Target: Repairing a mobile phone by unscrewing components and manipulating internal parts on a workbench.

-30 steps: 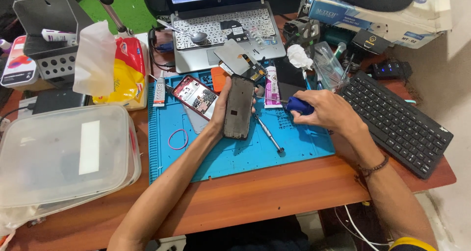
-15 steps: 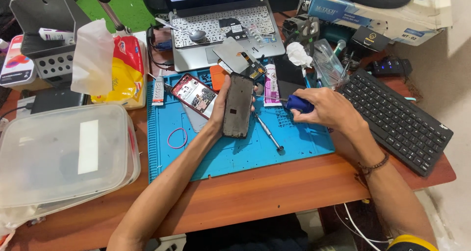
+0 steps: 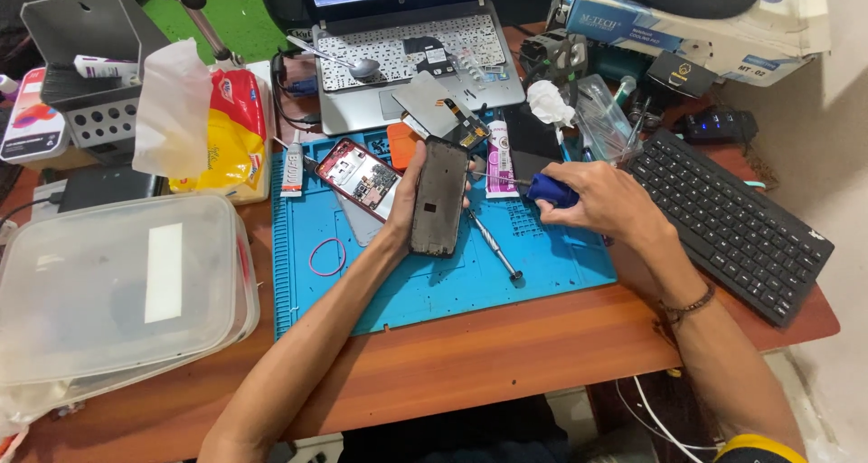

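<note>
blue mat (image 3: 434, 282), blue-handled screwdriver (image 3: 551, 190), black phone frame (image 3: 440, 197), black keyboard (image 3: 732, 223).

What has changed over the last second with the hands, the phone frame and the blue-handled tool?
Very little. The right hand and its blue-handled tool have edged left, toward the dark phone frame. The left hand still holds that frame upright over the blue mat. The loose screwdriver has not moved.

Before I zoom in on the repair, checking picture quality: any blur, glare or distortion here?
Head view: even light, soft shadows; phone frame in the left hand sharp; right hand on the blue-handled screwdriver sharp; table edges bow slightly; plastic container shows mild sheen.
</note>
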